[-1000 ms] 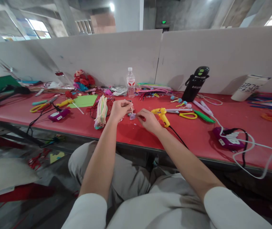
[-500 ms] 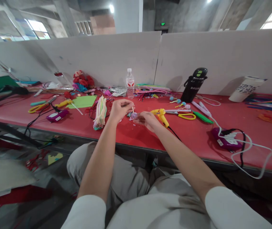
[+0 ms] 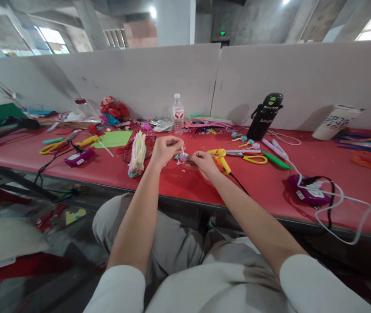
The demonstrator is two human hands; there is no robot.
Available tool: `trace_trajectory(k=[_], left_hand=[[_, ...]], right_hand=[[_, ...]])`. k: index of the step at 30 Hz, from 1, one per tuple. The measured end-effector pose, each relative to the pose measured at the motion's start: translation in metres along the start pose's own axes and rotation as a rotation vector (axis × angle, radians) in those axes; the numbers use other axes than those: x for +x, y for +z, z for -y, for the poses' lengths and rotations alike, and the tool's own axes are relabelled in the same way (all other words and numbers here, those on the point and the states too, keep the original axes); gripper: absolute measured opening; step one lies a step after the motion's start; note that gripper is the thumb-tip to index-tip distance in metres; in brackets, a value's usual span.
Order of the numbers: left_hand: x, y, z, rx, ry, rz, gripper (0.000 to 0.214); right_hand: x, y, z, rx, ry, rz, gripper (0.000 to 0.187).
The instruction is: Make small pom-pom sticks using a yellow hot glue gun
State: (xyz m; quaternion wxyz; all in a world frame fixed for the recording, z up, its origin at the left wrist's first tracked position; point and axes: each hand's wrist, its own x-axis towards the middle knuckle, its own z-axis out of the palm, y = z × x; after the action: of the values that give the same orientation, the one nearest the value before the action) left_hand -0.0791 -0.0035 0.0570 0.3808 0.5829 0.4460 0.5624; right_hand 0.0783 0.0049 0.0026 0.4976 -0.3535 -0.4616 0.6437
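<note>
My left hand pinches the thin pale stem of a small purple pom-pom flower, the stem pointing up and the fluffy head down. From the right, my right hand has its thumb and fingers closed at the edge of the purple head; the exact contact is too small to make out. Purple and teal scraps lie on the red table under the flower. Close to my right hand lies a yellow glue gun. Left of my left hand is a bundle of pastel pipe cleaners.
Yellow-handled scissors, a green tool and small blue flowers lie to the right. Behind stand a water bottle and a black flask. Purple power blocks with cords sit at both sides. A white partition bounds the back.
My right hand's fingers have closed in more at the purple head. The flower and my left hand sit slightly further right in view; the left hand keeps its pinch on the stem.
</note>
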Motion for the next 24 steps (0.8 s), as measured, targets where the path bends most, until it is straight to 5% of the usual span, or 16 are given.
trace_trajectory(k=[24], left_hand=[[0.0013, 0.0003, 0.0047, 0.012, -0.006, 0.020, 0.036]], right_hand=[[-0.0003, -0.0024, -0.0045, -0.148, -0.047, 0.029, 0.022]])
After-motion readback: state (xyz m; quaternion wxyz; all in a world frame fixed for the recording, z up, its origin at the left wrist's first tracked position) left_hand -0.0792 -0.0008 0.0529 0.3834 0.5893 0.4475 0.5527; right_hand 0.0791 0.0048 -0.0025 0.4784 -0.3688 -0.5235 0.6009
